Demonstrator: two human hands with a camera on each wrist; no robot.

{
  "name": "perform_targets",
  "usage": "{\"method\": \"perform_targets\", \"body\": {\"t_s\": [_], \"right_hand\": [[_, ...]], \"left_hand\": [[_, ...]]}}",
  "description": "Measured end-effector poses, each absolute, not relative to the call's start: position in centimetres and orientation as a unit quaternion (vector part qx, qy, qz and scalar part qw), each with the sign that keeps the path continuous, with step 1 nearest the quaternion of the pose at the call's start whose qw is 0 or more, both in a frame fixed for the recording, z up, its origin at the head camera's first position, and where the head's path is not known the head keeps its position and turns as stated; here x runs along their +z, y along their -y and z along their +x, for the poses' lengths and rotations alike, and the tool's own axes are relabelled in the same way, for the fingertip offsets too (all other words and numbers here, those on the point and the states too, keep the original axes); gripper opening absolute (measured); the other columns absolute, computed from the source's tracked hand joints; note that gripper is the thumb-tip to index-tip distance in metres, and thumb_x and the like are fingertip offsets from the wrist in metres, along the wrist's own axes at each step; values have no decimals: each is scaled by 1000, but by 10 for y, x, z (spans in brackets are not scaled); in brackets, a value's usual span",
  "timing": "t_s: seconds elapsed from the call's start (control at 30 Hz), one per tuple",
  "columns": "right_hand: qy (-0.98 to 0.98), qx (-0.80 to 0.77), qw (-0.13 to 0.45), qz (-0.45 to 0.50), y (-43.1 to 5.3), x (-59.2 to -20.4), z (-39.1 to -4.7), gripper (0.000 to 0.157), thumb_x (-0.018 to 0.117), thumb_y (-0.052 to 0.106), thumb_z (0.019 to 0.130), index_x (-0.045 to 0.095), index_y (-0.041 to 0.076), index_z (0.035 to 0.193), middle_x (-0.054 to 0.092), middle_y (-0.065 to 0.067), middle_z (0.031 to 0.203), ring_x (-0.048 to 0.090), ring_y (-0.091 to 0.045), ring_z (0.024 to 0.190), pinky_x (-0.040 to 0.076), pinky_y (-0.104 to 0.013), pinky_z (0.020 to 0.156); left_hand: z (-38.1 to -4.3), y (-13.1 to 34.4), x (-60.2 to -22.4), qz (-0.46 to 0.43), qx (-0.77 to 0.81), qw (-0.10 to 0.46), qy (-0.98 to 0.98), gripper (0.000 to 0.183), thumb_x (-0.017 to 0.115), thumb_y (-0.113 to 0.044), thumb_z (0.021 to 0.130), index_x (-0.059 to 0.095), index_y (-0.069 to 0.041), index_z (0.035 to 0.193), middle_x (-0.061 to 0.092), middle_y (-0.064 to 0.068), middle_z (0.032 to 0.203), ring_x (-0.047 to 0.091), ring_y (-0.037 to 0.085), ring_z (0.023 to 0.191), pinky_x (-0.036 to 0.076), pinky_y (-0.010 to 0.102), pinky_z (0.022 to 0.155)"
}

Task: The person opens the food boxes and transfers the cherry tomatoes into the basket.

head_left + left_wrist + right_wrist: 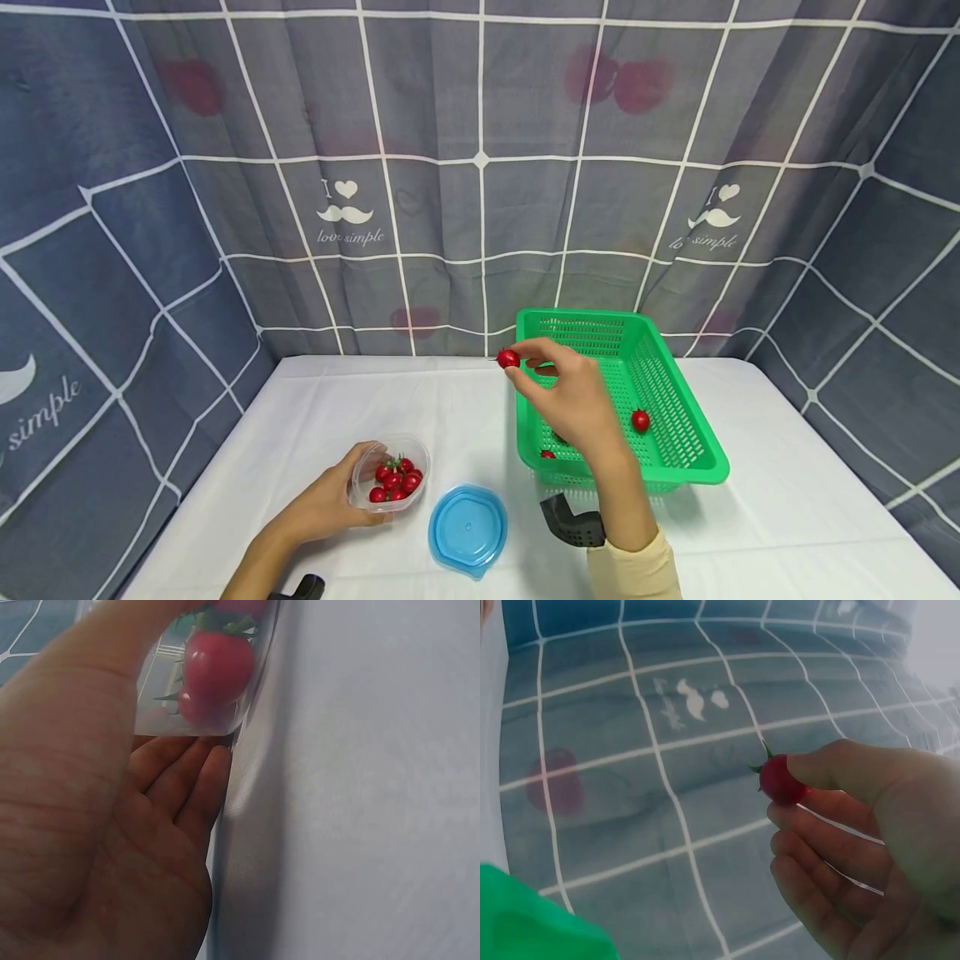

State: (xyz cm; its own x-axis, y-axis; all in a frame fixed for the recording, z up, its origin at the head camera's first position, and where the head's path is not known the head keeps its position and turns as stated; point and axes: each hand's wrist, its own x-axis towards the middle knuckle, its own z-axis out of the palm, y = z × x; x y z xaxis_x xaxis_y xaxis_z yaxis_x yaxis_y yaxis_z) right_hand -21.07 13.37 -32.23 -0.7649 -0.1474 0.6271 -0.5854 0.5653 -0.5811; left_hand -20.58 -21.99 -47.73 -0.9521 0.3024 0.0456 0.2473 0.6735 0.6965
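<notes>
Between thumb and fingertips, my right hand (566,387) pinches a single cherry tomato (507,358) above the left rim of the green basket (686,408). The right wrist view shows that cherry tomato (781,780) with its green calyx. My left hand (330,504) holds a clear plastic container (426,477) by its left side, thumb near the front and fingers at the back. Several cherry tomatoes (396,481) lie inside it. In the left wrist view, tomatoes (217,667) show through the container wall. Inside the basket, a cherry tomato (641,420) lies at the right, with others partly hidden by my right arm.
A round blue lid (468,528) lies on the white tablecloth (450,408) between the container and the basket. Behind the table hangs a grey checked curtain (427,208), which continues along both sides.
</notes>
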Motion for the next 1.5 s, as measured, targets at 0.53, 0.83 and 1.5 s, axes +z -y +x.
{"method": "perform_targets", "body": {"t_s": [0.53, 0.83, 1.5], "right_hand": [[863, 433, 230, 119, -177, -329, -226, 23, 76, 18, 95, 75, 12, 117, 77, -6, 110, 72, -21, 99, 59, -40, 92], [882, 418, 199, 82, -185, -334, -231, 24, 71, 25, 98, 74, 14, 118, 76, -6, 112, 72, -22, 101, 58, -43, 93], [890, 406, 188, 92, -182, -335, -231, 25, 71, 23, 98, 73, 13, 121, 75, -9, 116, 73, -28, 106, 56, -47, 96]], "left_hand": [[-208, 221, -479, 151, 371, 35, -915, 99, 95, -51, 66, 43, -25, 146, 58, 4, 146, 49, 37, 141, 41, 67, 108], [-206, 221, -479, 144, 369, 37, -917, 101, 95, -52, 66, 42, -24, 148, 57, 4, 148, 47, 40, 142, 39, 69, 109], [-206, 220, -479, 151, 375, 34, -914, 100, 95, -51, 65, 43, -23, 146, 57, 5, 147, 48, 40, 142, 39, 69, 109]]}}
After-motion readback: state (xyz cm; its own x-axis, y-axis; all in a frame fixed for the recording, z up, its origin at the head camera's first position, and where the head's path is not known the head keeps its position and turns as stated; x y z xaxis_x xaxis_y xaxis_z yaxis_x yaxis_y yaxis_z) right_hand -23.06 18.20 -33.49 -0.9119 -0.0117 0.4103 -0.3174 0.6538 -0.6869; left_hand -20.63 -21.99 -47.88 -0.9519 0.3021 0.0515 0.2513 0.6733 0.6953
